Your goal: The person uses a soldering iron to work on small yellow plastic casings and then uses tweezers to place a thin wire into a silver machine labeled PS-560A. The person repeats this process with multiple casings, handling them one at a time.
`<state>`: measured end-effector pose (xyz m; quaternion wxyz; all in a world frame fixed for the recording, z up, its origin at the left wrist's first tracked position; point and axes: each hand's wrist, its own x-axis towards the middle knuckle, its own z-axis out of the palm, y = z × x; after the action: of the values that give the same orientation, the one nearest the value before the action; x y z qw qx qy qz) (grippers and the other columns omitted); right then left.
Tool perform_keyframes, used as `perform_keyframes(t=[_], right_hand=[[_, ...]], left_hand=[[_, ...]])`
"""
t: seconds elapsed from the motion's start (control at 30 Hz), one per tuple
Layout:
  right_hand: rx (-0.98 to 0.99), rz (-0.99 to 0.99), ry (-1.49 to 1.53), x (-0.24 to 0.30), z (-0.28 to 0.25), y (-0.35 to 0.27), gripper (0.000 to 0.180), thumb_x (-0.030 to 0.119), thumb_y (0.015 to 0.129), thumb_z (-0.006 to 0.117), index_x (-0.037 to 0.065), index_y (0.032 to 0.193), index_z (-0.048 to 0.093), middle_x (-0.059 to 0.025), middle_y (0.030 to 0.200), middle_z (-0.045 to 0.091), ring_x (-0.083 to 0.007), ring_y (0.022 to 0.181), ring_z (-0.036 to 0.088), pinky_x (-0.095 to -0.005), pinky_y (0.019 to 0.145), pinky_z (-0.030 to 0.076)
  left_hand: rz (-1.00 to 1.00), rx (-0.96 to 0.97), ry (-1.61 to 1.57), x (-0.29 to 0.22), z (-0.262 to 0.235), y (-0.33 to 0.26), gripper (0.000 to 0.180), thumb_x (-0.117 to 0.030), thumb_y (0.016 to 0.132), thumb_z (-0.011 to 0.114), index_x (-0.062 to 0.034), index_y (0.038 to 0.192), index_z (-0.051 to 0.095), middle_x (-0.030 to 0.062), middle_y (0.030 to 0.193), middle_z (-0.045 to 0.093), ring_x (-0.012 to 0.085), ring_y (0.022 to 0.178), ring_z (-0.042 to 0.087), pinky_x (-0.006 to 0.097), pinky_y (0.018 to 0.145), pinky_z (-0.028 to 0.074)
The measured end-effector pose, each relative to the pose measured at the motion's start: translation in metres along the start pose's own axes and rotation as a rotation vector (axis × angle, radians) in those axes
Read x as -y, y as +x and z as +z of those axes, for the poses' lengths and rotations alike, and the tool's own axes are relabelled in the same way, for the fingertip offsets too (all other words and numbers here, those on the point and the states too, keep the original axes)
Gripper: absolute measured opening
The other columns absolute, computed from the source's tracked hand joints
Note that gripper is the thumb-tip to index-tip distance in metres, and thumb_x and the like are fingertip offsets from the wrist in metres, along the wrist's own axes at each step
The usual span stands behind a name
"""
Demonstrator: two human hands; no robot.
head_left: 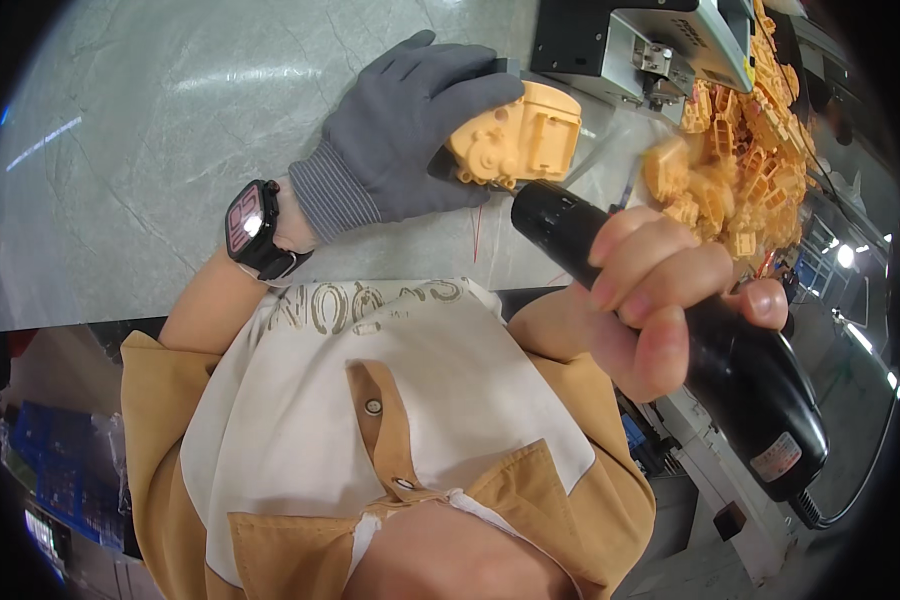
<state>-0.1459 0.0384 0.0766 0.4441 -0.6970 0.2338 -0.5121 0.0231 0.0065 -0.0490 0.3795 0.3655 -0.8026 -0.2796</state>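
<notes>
My left hand [410, 125], in a grey work glove, is closed around an orange-yellow moulded plastic housing [530, 140] above the table. Its thumb side is partly hidden behind the part. Bare fingers of my right hand [660, 290] wrap round a black corded electric screwdriver [745, 370]. The tool's nose points up and left at the lower edge of the housing. A thin bit seems to meet the plastic there, though the exact contact is too small to make out.
A pale grey marbled table [180, 90] lies under my hands. At the back right stands a black and silver bench machine [650, 50]. A heap of similar orange plastic parts [745, 160] fills the right side, partly in clear film. Blue crates [60, 460] sit below the table at left.
</notes>
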Motion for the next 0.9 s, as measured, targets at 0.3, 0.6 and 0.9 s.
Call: perform_keyframes(t=[0.3, 0.6, 0.9], right_hand=[[0.047, 0.024, 0.002, -0.011, 0.009, 0.007, 0.042, 0.004, 0.082, 0.050, 0.008, 0.120, 0.033, -0.0071, 0.067, 0.047, -0.0159, 0.047, 0.045, -0.0346, 0.052, 0.043], [0.093, 0.046, -0.008, -0.013, 0.014, 0.011, 0.053, -0.004, 0.078, 0.054, 0.010, 0.123, 0.029, -0.0081, 0.070, 0.051, -0.0199, 0.052, 0.052, -0.0371, 0.054, 0.045], [-0.428, -0.163, 0.119, 0.006, -0.044, 0.012, 0.043, 0.004, 0.080, 0.050, 0.011, 0.121, 0.039, -0.0039, 0.060, 0.049, -0.0190, 0.047, 0.048, -0.0371, 0.054, 0.044]], left_hand=[[-0.033, -0.003, -0.006, 0.001, -0.001, -0.003, 0.079, -0.022, 0.052, 0.077, -0.0163, 0.125, 0.045, 0.0113, 0.124, 0.047, 0.0300, 0.111, 0.048, 0.049, 0.102, 0.033], [-0.039, 0.031, -0.015, -0.002, -0.005, 0.000, 0.077, -0.025, 0.055, 0.076, -0.0137, 0.124, 0.046, 0.0130, 0.125, 0.046, 0.0320, 0.113, 0.047, 0.048, 0.102, 0.032], [-0.038, 0.044, 0.039, -0.009, -0.006, 0.005, 0.075, -0.037, 0.059, 0.076, -0.0146, 0.123, 0.045, 0.0121, 0.121, 0.046, 0.0305, 0.112, 0.046, 0.047, 0.101, 0.034]])
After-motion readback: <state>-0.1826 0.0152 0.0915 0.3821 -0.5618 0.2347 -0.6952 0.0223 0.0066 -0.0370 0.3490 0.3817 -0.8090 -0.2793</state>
